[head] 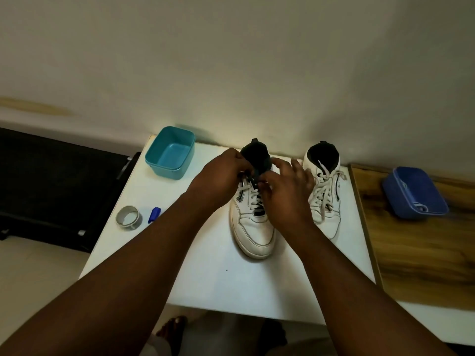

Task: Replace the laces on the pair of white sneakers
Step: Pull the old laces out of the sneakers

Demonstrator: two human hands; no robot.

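Both my hands work at the top of the nearer white leather sneaker [253,227], toe pointing toward me on the white square table [226,286]. My left hand [218,176] pinches its white lace [253,195] near the collar; my right hand [288,191] pinches at the tongue, outer fingers spread. The second white laced sneaker [325,186] stands just beside, on my right.

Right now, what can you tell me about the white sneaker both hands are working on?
The white leather-looking sneaker stands upright on the white table, toe toward the person, left of its mate. It has dark stitching, a dark collar and tongue, and white laces crossing its eyelets. The left hand and right hand both meet at its upper laces, fingers apparently pinching them near the tongue.
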